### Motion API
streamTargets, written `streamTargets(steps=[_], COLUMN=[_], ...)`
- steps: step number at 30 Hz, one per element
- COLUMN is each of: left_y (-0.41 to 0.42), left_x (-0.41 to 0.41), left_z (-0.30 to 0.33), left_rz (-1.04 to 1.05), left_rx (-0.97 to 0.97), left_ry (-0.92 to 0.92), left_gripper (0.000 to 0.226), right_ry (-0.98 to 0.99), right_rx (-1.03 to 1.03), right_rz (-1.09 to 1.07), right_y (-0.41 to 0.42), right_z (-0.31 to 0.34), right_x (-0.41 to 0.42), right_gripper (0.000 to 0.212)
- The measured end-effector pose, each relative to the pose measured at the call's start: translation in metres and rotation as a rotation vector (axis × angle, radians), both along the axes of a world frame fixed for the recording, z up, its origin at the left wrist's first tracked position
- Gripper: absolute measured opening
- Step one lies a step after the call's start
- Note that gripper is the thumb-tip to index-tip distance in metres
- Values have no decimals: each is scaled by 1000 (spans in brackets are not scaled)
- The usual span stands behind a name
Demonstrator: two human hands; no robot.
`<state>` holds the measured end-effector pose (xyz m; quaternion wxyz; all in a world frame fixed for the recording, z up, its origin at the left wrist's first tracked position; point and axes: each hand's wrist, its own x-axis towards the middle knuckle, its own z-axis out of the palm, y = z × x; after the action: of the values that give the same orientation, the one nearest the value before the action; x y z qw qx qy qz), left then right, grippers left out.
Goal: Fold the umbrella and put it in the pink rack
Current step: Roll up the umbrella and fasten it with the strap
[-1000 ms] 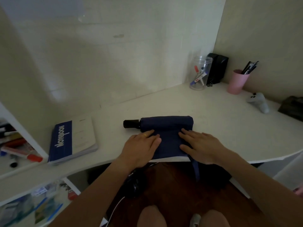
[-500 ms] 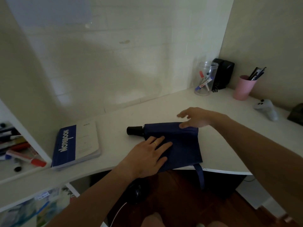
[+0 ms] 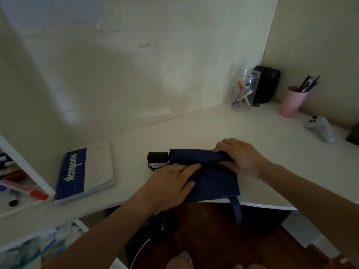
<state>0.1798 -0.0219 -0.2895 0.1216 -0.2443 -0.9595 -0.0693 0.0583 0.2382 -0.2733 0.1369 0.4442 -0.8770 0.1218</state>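
Note:
A navy folding umbrella (image 3: pixel 196 155) with a black handle (image 3: pixel 157 157) lies on the white desk (image 3: pixel 272 144), handle pointing left. Its loose fabric (image 3: pixel 215 183) spreads toward the desk's front edge, and a strap (image 3: pixel 237 210) hangs over that edge. My left hand (image 3: pixel 171 183) lies flat on the fabric, fingers together, pressing it down. My right hand (image 3: pixel 239 156) curls over the right end of the rolled part and grips it. No pink rack is in view.
A blue and white notebook (image 3: pixel 85 171) lies at the left. At the back right stand a clear jar of markers (image 3: pixel 244 90), a black box (image 3: pixel 266 84) and a pink cup of pens (image 3: pixel 293 100). A grey controller (image 3: pixel 320 129) lies at the far right. Shelves with markers (image 3: pixel 21 185) are on the left.
My right hand came down from the umbrella's far edge and closed on its right end, rolling the fabric over. My left hand stayed pressed on the fabric.

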Motion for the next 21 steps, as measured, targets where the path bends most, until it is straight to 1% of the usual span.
streamTargets(steps=[1, 3, 4, 5, 7, 8, 9, 10, 11, 14, 15, 16, 17, 18, 21], left_y=[1, -1, -4, -7, -10, -10, -11, -11, -12, -14, -15, -15, -14, -13, -11], left_x=[0, -7, -14, -21, -34, -38, -40, -41, -41, -37, -36, -36, -35, -35, -33], left_z=[3, 10, 13, 18, 24, 25, 25, 24, 23, 16, 13, 12, 10, 9, 9], left_rz=[10, 56, 91, 108, 110, 119, 119, 107, 91, 45, 34, 32, 30, 25, 21], left_rx=[23, 72, 97, 95, 44, 17, -18, -36, -43, -50, -52, -50, -44, -37, 41], left_ry=[49, 206, 236, 207, 31, -57, -100, -90, -48, 87, 129, 156, 178, 195, 164], left_gripper=[48, 38, 38, 43, 54, 53, 48, 44, 40, 34, 33, 32, 31, 30, 29], right_ry=[75, 197, 244, 279, 300, 278, 223, 133, 9, -460, -572, -630, -640, -608, -413], right_rx=[-1, 10, 15, 22, 33, 33, 24, 0, -36, -175, -195, -184, -154, -123, -95], right_rz=[11, 26, 27, 29, 38, 39, 35, 30, 18, -73, -105, -132, -149, -151, -115], right_y=[1, 1, 0, 0, 0, 2, 3, 5, 6, 6, 5, 5, 5, 4, 4], right_z=[-4, -8, -9, -10, -12, -12, -10, -6, 0, 18, 22, 25, 26, 27, 23], right_x=[3, 7, 9, 11, 14, 16, 16, 16, 16, 13, 12, 11, 10, 10, 14], right_gripper=[28, 26, 25, 24, 23, 25, 27, 30, 30, 22, 24, 31, 36, 38, 31])
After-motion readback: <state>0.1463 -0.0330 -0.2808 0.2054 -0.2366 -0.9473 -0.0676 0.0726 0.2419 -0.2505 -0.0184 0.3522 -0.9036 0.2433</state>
